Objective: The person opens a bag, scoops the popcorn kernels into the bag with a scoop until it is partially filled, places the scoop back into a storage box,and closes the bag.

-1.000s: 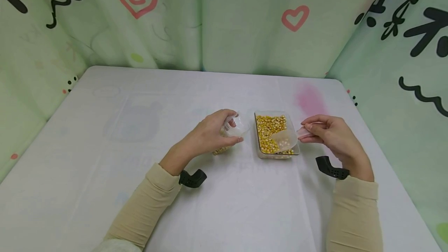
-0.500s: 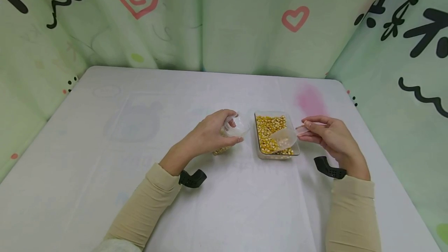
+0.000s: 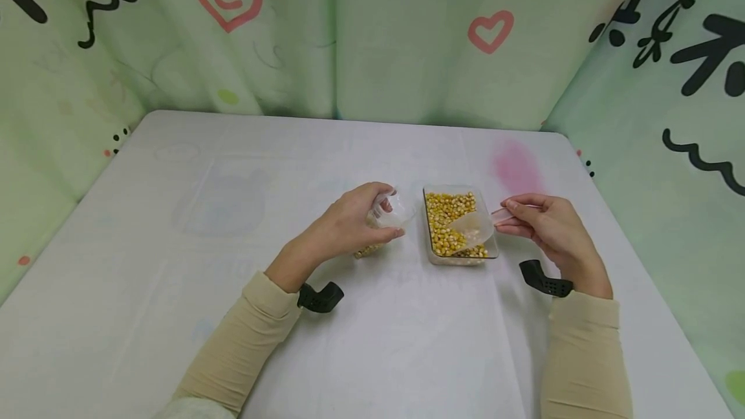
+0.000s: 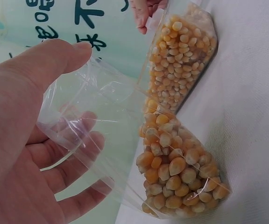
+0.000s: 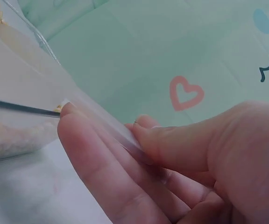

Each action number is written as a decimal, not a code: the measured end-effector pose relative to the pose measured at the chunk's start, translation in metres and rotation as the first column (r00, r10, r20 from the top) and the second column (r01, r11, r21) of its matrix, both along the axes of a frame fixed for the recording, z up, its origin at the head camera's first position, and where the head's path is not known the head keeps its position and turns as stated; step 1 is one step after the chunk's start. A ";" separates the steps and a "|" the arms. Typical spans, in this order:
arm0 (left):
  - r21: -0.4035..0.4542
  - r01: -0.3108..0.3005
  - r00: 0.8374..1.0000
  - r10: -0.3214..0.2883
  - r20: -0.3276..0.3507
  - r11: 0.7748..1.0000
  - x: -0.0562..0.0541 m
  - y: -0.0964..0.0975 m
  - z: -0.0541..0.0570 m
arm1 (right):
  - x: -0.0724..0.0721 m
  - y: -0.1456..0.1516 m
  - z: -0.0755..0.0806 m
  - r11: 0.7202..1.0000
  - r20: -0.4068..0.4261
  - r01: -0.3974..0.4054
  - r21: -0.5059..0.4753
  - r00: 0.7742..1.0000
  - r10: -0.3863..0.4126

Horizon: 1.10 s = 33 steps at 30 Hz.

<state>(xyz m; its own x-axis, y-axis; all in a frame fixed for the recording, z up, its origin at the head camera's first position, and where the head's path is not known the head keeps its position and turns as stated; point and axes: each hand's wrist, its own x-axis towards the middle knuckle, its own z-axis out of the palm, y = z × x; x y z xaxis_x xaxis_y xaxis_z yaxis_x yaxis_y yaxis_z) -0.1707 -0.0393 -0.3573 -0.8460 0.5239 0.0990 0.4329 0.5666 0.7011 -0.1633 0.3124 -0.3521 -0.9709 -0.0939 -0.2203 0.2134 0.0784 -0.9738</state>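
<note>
My left hand point(image 3: 352, 225) holds a clear plastic bag point(image 3: 397, 209) by its mouth, thumb on one side and curled fingers on the other. Corn kernels point(image 4: 179, 175) fill the bag's lower part, which rests on the table. To its right stands a clear rectangular container point(image 3: 460, 260) with many yellow corn kernels point(image 3: 445, 209). My right hand point(image 3: 547, 222), just right of the container, pinches the handle of a translucent scoop point(image 3: 477, 228) between thumb and fingers. The scoop's head lies inside the container, over the kernels; a few kernels show through it.
A white cloth point(image 3: 372, 341) covers the table, with a pink patch point(image 3: 517, 165) behind the right hand. Green printed curtains point(image 3: 396, 50) enclose the back and both sides. Black bands point(image 3: 547, 280) sit at both wrists.
My right hand and wrist have shifted slightly left, and the scoop has tilted a little within the container. The left hand and the bag stay in place.
</note>
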 end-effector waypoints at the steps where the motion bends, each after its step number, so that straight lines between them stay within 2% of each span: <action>1: 0.002 0.002 1.000 -0.002 -0.001 1.000 0.000 0.000 0.000 | 0.000 -0.001 0.000 1.000 0.001 0.003 0.002 1.000 -0.003; 18: -0.005 0.005 1.000 -0.005 -0.016 1.000 0.000 -0.001 0.001 | -0.003 -0.005 -0.003 0.998 -0.020 0.069 -0.013 0.997 -0.069; 29: 0.013 0.015 1.000 -0.015 -0.009 1.000 0.000 -0.002 0.000 | -0.002 -0.006 -0.002 0.996 -0.022 0.081 -0.040 0.996 -0.082; 33: 0.009 0.013 1.000 -0.013 -0.016 1.000 0.000 -0.002 0.000 | -0.002 -0.005 -0.002 0.994 -0.022 0.074 -0.082 0.997 -0.076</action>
